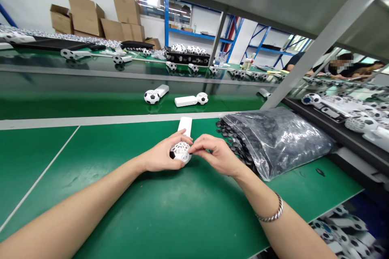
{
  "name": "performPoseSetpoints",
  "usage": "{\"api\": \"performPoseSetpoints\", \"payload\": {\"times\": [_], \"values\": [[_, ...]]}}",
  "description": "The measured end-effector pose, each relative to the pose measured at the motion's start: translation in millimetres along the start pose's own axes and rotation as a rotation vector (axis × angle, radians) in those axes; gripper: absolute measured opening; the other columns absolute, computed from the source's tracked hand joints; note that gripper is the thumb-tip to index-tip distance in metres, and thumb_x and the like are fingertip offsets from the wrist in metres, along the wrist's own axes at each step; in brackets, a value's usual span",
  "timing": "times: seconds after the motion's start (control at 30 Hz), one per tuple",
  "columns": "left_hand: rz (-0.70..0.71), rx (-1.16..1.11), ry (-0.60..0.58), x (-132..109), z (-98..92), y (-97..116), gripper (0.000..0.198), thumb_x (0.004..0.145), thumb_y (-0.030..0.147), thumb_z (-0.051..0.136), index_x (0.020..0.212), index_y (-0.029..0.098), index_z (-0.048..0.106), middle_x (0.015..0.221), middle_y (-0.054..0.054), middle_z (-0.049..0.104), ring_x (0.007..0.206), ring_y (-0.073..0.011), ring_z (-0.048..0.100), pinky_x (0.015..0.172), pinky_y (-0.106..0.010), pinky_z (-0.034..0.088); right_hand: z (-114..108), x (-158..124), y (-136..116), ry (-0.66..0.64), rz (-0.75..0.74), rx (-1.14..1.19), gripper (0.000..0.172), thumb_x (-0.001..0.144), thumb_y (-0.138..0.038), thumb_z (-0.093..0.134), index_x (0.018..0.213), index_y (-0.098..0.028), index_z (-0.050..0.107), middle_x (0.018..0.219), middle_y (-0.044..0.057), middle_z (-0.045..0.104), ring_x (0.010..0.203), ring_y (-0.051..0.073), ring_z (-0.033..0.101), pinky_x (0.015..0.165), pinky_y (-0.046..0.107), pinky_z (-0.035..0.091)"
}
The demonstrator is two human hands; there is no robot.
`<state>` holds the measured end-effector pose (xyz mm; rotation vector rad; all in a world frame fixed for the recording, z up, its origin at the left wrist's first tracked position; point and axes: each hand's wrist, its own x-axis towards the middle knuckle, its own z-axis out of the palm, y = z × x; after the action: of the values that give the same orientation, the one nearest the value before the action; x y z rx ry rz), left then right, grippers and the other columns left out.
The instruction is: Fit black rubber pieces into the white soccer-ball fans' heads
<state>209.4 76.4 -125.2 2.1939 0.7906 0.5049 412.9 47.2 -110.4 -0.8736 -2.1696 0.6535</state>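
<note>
Far left, beyond the worktop (170,210): open cardboard boxes (84,16) against a white wall.

Left of centre, on the shiny green strip past the pale divider: one white-handled ball unit (152,97), football-patterned, lying with its handle pointing far and right.

My left hand (161,154): thumb on the near side, fingers on the far side, curved round the ball of the worked unit (181,154) and closed on it. The unit is at centre on the near worktop, its white handle pointing away from me. The top of its ball is an open white lattice; a black patch shows on its left side.

Slightly right, on the strip: a second ball unit (201,98), handle to the left.

My right hand (217,153): thumb and index drawn together in a pinch at the ball's right side. A dark spot shows at the tips; too small to tell whether gripped or seated.

Right: loose black pieces (226,130), spilling from a clear plastic bag (285,141). Twisted metal bracelet (273,217) on my right forearm.

Far right: a black tray (358,143) bearing more units.
</note>
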Motion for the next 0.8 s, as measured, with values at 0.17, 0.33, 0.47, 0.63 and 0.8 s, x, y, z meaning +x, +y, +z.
{"api": "performPoseSetpoints", "payload": {"times": [0.17, 0.33, 0.47, 0.63, 0.8], "values": [[-0.013, 0.005, 0.002, -1.0, 2.0, -0.2, 0.055, 0.067, 0.029, 0.061, 0.119, 0.028, 0.044, 0.140, 0.001, 0.031, 0.133, -0.0244, 0.016, 0.107, -0.037, 0.020, 7.0, -1.2, -8.8, -0.050, -0.128, -0.160, 0.017, 0.085, -0.017, 0.046, 0.092, -0.024, 0.060, 0.088, 0.002, 0.065, 0.084, 0.015, 0.056, 0.077, 0.030, 0.042], [-0.036, 0.000, 0.028, -0.8, 4.6, 1.3, 0.055, 0.070, 0.036, 0.060, 0.121, 0.027, 0.042, 0.142, 0.000, 0.027, 0.134, -0.0242, 0.014, 0.108, -0.038, 0.020, 10.2, -1.4, -12.4, -0.107, -0.136, -0.313, 0.024, 0.086, -0.014, 0.041, 0.102, -0.023, 0.056, 0.098, 0.006, 0.061, 0.090, 0.016, 0.054, 0.076, 0.029, 0.042], [-0.045, 0.019, 0.028, -0.8, 4.9, 0.5, 0.056, 0.069, 0.036, 0.061, 0.121, 0.028, 0.042, 0.143, 0.000, 0.026, 0.133, -0.0241, 0.015, 0.107, -0.037, 0.021, 3.1, -2.0, -12.1, -0.175, -0.059, -0.429, 0.016, 0.085, -0.022, 0.047, 0.097, -0.020, 0.058, 0.088, 0.006, 0.060, 0.080, 0.016, 0.054, 0.068, 0.028, 0.042], [-0.049, 0.027, 0.024, -0.9, 4.4, 1.0, 0.051, 0.069, 0.033, 0.061, 0.117, 0.028, 0.045, 0.140, 0.001, 0.032, 0.134, -0.0223, 0.012, 0.107, -0.037, 0.020, -4.5, -3.1, -7.5, -0.097, 0.042, -0.330, 0.017, 0.085, -0.024, 0.048, 0.096, -0.021, 0.059, 0.087, 0.005, 0.057, 0.078, 0.014, 0.054, 0.069, 0.026, 0.044], [-0.031, 0.021, 0.014, -0.8, 3.7, 3.6, 0.048, 0.069, 0.029, 0.060, 0.115, 0.028, 0.045, 0.133, 0.002, 0.041, 0.135, -0.0200, 0.010, 0.108, -0.036, 0.017, -4.0, -2.0, -3.8, 0.023, 0.108, -0.149, 0.008, 0.081, -0.020, 0.053, 0.082, -0.022, 0.061, 0.082, 0.001, 0.062, 0.079, 0.012, 0.056, 0.073, 0.025, 0.044]]}}
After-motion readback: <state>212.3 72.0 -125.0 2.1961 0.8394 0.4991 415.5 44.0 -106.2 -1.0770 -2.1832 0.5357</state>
